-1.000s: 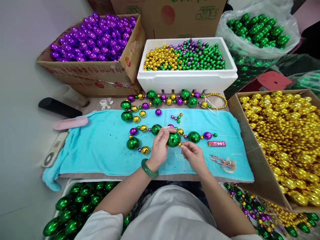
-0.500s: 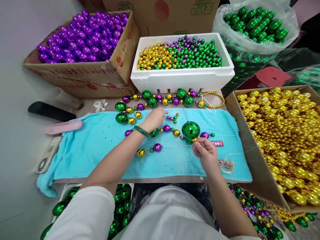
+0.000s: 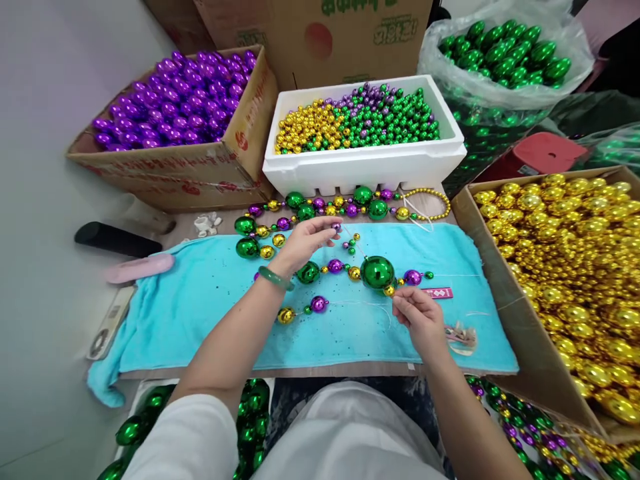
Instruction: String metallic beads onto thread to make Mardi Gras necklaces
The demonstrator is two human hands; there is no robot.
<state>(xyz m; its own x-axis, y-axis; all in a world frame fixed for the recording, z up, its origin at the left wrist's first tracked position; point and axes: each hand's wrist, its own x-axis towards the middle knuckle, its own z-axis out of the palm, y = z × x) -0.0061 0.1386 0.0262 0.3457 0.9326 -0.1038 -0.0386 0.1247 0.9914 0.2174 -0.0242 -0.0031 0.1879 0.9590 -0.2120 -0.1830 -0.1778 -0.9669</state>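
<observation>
My left hand [image 3: 311, 241], with a green bangle [image 3: 277, 278] at its wrist, pinches a small purple bead [image 3: 337, 227] above the towel. Down from near this bead a thin thread [image 3: 353, 241] slants to a large green bead [image 3: 377, 273]. My right hand [image 3: 418, 311] is closed at the lower end of that beaded strand, just by a small gold bead [image 3: 389, 291]; its other fingers are curled. Behind the green bead lies a beaded string with a purple bead [image 3: 413, 277]. A few small loose green beads [image 3: 352, 247] rest between the hands.
A blue towel [image 3: 200, 333] covers the table. Behind it stand a white foam box [image 3: 365, 168] of small beads and a carton [image 3: 170, 175] of purple beads. A carton [image 3: 525, 347] of gold beads is at right. A finished-looking bead necklace [image 3: 378, 209] lies along the back.
My left hand has picked up a small purple bead from the loose ones. The large green bead has dropped lower, and its thread now leans left towards my left hand.
</observation>
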